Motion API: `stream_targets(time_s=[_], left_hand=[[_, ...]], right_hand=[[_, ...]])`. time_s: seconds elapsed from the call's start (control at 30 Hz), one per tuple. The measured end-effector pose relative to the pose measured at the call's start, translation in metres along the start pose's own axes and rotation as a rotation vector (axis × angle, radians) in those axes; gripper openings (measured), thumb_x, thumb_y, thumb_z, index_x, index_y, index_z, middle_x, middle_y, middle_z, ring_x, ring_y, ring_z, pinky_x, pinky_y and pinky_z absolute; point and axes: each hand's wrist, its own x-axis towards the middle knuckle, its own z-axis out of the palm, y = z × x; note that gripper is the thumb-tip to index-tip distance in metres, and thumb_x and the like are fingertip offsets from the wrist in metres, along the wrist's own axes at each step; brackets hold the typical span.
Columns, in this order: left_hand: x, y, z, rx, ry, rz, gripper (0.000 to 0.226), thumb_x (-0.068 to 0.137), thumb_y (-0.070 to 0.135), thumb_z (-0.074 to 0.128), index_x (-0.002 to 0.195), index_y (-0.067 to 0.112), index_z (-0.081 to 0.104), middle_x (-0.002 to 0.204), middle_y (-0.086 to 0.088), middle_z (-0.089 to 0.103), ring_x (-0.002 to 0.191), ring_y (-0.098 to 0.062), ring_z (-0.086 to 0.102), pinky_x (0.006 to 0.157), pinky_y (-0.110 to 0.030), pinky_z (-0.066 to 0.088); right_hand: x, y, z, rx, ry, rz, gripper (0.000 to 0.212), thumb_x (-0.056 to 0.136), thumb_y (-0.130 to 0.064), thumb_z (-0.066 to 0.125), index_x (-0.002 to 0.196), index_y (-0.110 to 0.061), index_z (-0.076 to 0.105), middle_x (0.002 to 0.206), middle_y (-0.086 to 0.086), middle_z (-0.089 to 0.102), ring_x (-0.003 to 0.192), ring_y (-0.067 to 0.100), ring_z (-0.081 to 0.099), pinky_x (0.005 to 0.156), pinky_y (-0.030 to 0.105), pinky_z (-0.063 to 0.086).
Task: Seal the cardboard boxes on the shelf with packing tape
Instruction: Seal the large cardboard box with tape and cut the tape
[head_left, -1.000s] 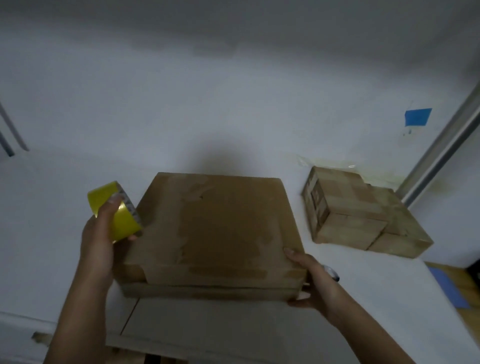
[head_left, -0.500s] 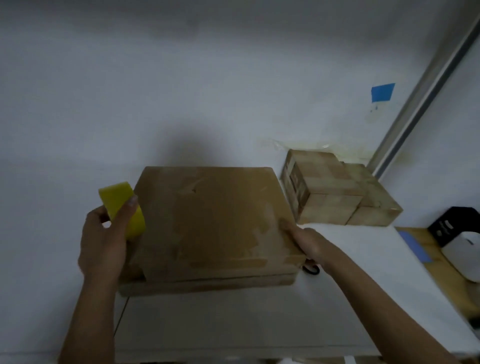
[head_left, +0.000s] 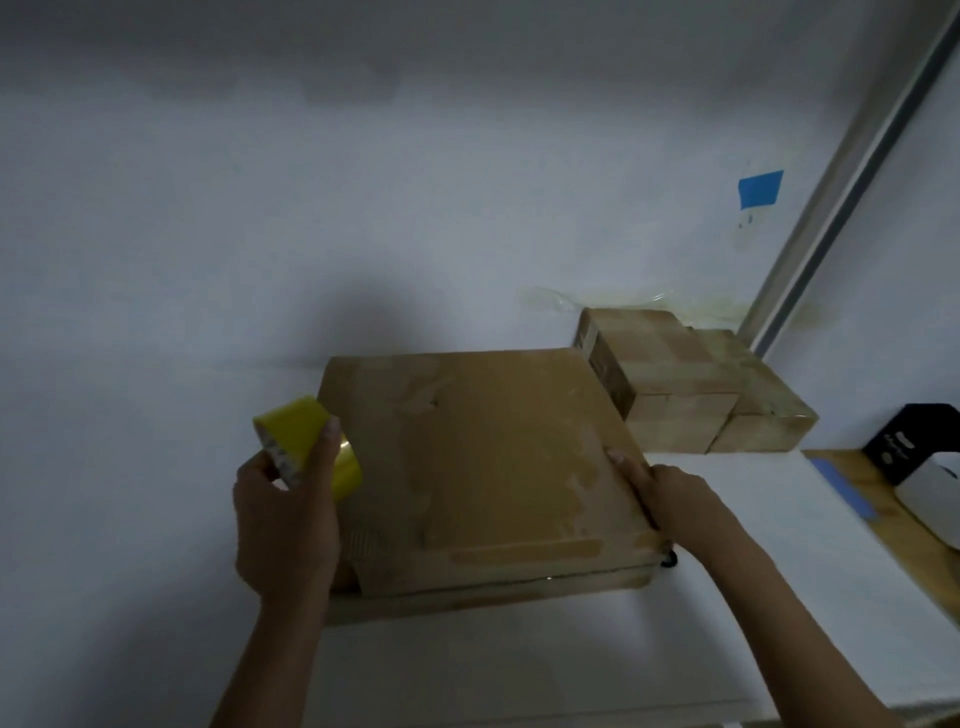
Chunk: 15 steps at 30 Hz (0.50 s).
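Gripping the yellow tape roll (head_left: 306, 449) in the left hand (head_left: 283, 525), fingers curled round it, just left of the flat cardboard box (head_left: 483, 467). Resting the right hand (head_left: 670, 499) on that box's right edge, most fingers hidden down its side, so grip impossible to tell. Just under that wrist, a small dark thing (head_left: 669, 558), too blurred to name.

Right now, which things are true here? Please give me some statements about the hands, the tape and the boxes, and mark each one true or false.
1. The left hand holds a yellow tape roll. True.
2. The right hand rests on the left edge of the flat box. False: it rests on the right edge.
3. The smaller boxes stand on top of the flat box. False: they stand beside it, at its far right.
4. A blue tape piece sticks on the wall. True.
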Motion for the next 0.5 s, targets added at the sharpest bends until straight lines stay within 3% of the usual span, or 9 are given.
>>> stream_targets(time_s=[0.03,0.07,0.1,0.17,0.3,0.43,0.5], left_hand=[[-0.004,0.001,0.001,0.009,-0.014,0.009,0.090,0.067,0.084,0.052,0.128,0.018,0.053,0.123,-0.007,0.058,0.101,-0.026,0.056,0.082,-0.038,0.034],[-0.007,0.001,0.001,0.019,-0.025,0.016,0.090,0.067,0.083,0.051,0.128,0.017,0.052,0.123,-0.007,0.057,0.097,-0.023,0.053,0.080,-0.037,0.033],[-0.011,0.001,0.002,0.034,-0.032,0.021,0.093,0.064,0.084,0.047,0.129,0.018,0.052,0.122,-0.005,0.055,0.094,-0.020,0.050,0.079,-0.036,0.032],[-0.017,0.000,0.003,0.063,-0.052,0.033,0.103,0.055,0.090,0.039,0.130,0.021,0.050,0.116,0.002,0.050,0.093,-0.020,0.050,0.079,-0.036,0.033],[-0.021,-0.005,-0.003,0.072,-0.117,0.020,0.108,0.048,0.092,0.036,0.131,0.024,0.050,0.115,0.005,0.050,0.099,-0.023,0.056,0.081,-0.037,0.037],[-0.006,-0.008,-0.018,-0.308,-0.287,-0.113,0.087,0.046,0.088,0.059,0.107,0.026,0.063,0.104,-0.004,0.066,0.099,-0.030,0.064,0.087,-0.052,0.049],[-0.001,-0.003,-0.028,-0.515,-0.349,-0.214,0.072,0.044,0.073,0.066,0.099,0.026,0.065,0.099,-0.002,0.069,0.094,-0.024,0.065,0.079,-0.044,0.052]], right_hand=[[0.004,0.008,0.001,0.008,0.016,0.034,0.054,0.102,-0.043,0.032,0.152,-0.026,0.024,0.110,0.012,0.056,0.099,0.028,0.060,0.084,0.035,0.047],[0.002,0.010,-0.003,-0.022,0.014,0.054,0.055,0.098,-0.056,0.028,0.136,-0.022,0.047,0.102,0.010,0.060,0.095,0.029,0.061,0.083,0.038,0.048],[0.003,0.016,-0.003,-0.044,0.004,0.049,0.064,0.094,-0.065,0.024,0.122,-0.017,0.055,0.096,0.009,0.061,0.092,0.028,0.061,0.083,0.040,0.049],[0.006,0.018,-0.004,-0.053,-0.025,0.037,0.069,0.090,-0.072,0.023,0.121,-0.019,0.054,0.097,0.006,0.061,0.086,0.023,0.059,0.086,0.039,0.049],[-0.002,0.013,-0.010,0.086,-0.027,0.102,0.079,0.078,-0.081,0.024,0.097,-0.014,0.061,0.084,0.004,0.061,0.077,0.020,0.057,0.082,0.038,0.048],[-0.008,0.006,-0.010,0.134,-0.006,0.126,0.083,0.081,-0.076,0.029,0.123,-0.009,0.056,0.092,0.006,0.061,0.084,0.024,0.056,0.083,0.039,0.044],[-0.013,-0.001,-0.012,0.070,0.092,0.084,0.078,0.087,-0.072,0.030,0.144,-0.019,0.036,0.121,0.014,0.058,0.107,0.034,0.055,0.093,0.045,0.043]])
